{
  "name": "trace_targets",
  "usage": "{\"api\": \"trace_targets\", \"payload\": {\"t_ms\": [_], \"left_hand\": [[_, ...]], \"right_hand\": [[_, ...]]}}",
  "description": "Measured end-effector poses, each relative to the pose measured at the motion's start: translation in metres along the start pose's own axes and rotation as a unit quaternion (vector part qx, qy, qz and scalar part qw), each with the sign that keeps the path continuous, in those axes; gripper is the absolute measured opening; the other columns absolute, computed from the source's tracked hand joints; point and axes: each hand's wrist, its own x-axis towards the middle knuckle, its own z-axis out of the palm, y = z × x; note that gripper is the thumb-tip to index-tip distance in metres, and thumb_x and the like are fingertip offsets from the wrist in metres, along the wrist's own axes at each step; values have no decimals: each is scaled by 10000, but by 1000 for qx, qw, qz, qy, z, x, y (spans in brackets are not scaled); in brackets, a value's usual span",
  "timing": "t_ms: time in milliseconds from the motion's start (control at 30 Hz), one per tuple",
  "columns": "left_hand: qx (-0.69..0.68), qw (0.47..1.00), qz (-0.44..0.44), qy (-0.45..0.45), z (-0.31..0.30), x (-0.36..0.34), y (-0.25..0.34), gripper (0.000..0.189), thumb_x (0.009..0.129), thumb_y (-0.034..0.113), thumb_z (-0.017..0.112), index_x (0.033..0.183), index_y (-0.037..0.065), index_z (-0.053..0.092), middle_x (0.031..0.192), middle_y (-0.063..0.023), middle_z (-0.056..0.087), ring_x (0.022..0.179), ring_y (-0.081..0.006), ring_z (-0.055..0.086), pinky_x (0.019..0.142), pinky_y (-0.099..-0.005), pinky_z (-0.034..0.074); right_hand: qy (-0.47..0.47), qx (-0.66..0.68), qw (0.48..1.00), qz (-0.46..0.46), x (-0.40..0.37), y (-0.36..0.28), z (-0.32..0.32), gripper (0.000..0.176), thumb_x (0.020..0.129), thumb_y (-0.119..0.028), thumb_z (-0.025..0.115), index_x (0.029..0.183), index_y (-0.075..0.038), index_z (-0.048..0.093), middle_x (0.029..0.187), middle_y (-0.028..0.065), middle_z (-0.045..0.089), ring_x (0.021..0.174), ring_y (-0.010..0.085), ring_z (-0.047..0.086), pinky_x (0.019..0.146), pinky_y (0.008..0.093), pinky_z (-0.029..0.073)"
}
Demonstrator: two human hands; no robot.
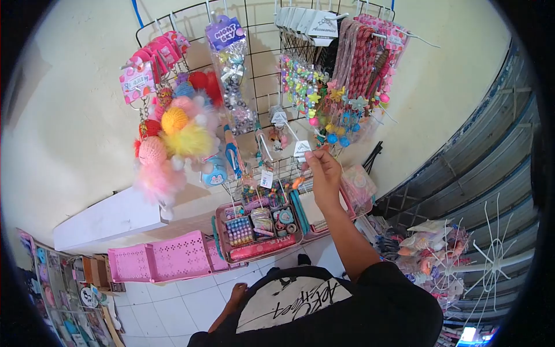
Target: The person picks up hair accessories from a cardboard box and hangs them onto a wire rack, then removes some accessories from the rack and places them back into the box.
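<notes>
My right hand (325, 175) is raised to the wire rack (261, 63), its thumb and fingers pinching a small white tag card (302, 149) at the end of a white hook. Just left of it, another carded trinket (278, 137) hangs on its own hook. Beaded strands (302, 87) and braided cords with flower charms (358, 75) hang above my hand. Low at my side is my left hand (237, 292), beside my black shirt and away from the goods; its fingers are too small and hidden to make out their pose.
Fluffy doll keychains (173, 127) hang at the rack's left. Below stand a divided basket of small accessories (258, 228) and a pink perforated basket (176, 254). A white ledge (110, 217) juts from the wall. At the right are bagged goods (433, 248) and a metal shutter (480, 156).
</notes>
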Motion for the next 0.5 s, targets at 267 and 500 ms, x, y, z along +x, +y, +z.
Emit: {"api": "trace_targets", "payload": {"t_ms": [267,500], "left_hand": [[332,915,171,-154,-6,-14,-97,275,830,318,605,928,82,707,821,-220,670,823,-346,657,760,-451,514],[165,984,54,-36,3,-13,-73,270,791,285,628,928,67,708,937,-216,677,892,-360,649,787,-453,505]], "right_hand": [[7,-33,999,-30,74,37,44,177,931,-155,627,974,15,649,839,25,625,741,79,553,659,222,424],[72,-209,957,-188,21,43,36,211,905,-147,647,1029,20,615,902,89,603,768,155,582,702,294,473]]}}
